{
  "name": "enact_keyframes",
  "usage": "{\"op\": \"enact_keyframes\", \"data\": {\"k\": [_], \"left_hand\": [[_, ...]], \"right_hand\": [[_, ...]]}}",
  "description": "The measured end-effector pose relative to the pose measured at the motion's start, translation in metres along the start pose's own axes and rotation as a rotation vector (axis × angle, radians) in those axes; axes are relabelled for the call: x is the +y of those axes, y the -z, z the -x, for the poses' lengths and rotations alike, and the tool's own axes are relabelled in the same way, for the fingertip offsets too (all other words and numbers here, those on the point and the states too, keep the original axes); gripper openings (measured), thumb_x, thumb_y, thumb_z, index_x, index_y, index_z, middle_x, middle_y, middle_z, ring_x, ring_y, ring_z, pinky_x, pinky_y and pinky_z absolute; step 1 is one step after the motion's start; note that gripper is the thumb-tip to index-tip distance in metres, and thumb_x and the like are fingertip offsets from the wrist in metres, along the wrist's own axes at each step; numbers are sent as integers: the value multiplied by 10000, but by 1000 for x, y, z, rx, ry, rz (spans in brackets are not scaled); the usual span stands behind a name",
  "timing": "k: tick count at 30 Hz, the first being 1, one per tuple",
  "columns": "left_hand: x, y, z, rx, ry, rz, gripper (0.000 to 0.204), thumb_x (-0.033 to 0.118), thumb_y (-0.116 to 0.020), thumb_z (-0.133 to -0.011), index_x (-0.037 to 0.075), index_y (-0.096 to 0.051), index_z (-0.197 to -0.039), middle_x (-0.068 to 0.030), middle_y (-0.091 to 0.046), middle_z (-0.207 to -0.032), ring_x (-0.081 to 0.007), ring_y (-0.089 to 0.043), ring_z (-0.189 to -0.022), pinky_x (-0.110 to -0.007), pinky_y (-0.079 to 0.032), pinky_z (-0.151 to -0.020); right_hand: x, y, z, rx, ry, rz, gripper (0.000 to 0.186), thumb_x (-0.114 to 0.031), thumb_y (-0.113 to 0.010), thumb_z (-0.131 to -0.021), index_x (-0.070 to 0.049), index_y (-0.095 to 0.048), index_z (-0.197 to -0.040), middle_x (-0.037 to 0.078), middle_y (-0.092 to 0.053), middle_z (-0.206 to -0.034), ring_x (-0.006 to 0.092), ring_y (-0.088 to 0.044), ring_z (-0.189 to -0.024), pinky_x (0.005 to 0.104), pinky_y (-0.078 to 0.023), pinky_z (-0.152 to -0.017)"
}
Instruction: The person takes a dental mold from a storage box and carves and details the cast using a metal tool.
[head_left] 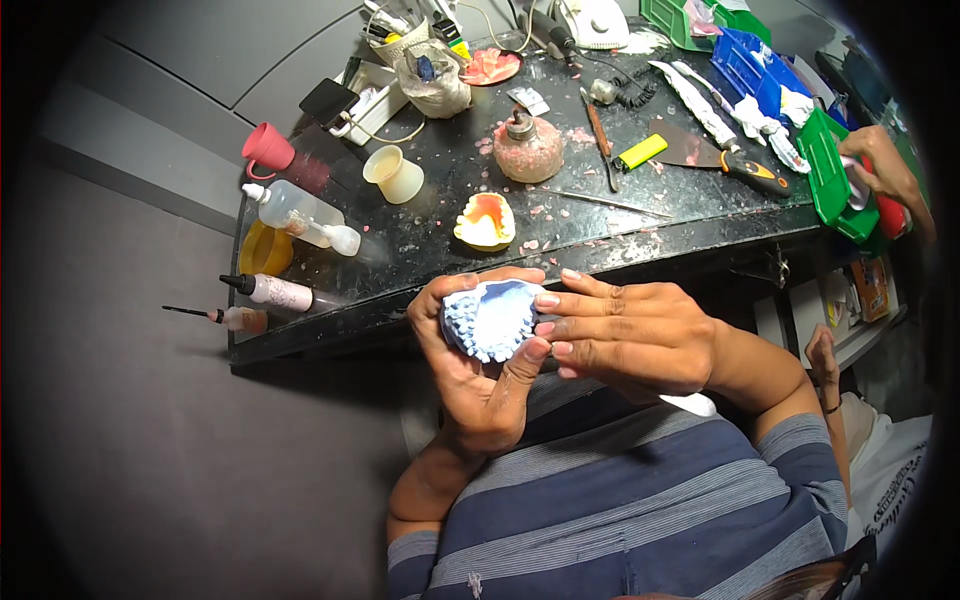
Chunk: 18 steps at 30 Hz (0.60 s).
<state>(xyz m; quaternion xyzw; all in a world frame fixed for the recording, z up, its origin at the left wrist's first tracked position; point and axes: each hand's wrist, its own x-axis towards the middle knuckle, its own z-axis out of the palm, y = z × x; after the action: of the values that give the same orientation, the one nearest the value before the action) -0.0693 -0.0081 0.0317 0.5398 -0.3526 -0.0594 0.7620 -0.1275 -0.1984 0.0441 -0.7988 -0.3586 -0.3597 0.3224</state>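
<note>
A pale blue-and-white dental cast point(492, 318) with a row of teeth is held in front of my chest, just off the bench's near edge. My left hand point(470, 390) is closed round its left side and underside, thumb on the near rim. The fingertips of my right hand point(640, 335) touch the cast's right side, fingers long and close together. From under that palm sticks the rounded end of a white thing point(688, 404); its other part is hidden. Beyond, on the bench, lies a yellow dental cast point(484, 222) with an orange-pink plate in it.
On the black bench point(420, 255) stand a pink-flecked jar point(528, 150), a cream cup point(393, 175), and squeeze bottles point(300, 213). Rightward lie a lime lighter point(641, 152), a scraper point(755, 172), and a green bin point(838, 180). A co-worker's hand point(885, 170) reaches into this bin.
</note>
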Motion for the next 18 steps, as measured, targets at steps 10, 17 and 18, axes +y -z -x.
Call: {"op": "enact_keyframes", "data": {"k": [10, 17, 18], "left_hand": [[2, 0, 0, -31, -69, -73, 661, 99, -747, -921, 53, -258, -1364, -277, -548, -1308, -279, -583, -1214, -381, -465, -1045], [-1, 4, 0, -40, -81, -123, 660, 96, -743, -924, 48, -259, -1370, -274, -544, -1309, -272, -578, -1214, -373, -454, -1050], [-1, 3, -1, -32, -69, -115, 653, 93, -739, -926, 46, -262, -1369, -274, -546, -1304, -268, -576, -1211, -374, -450, -1053]], "right_hand": [[-3, 4, -5, 33, -143, -143, 202, -83, -807, -848, -20, -750, -1031, 119, -770, -1006, 278, -725, -1095, 474, -558, -992], [0, 3, -4, 6, -117, -82, 207, -92, -811, -842, -22, -751, -1027, 115, -766, -1036, 276, -719, -1109, 473, -556, -998], [1, 2, -4, 5, -97, -67, 206, -91, -809, -842, -18, -750, -1025, 115, -765, -1041, 275, -718, -1113, 471, -558, -995]]}}
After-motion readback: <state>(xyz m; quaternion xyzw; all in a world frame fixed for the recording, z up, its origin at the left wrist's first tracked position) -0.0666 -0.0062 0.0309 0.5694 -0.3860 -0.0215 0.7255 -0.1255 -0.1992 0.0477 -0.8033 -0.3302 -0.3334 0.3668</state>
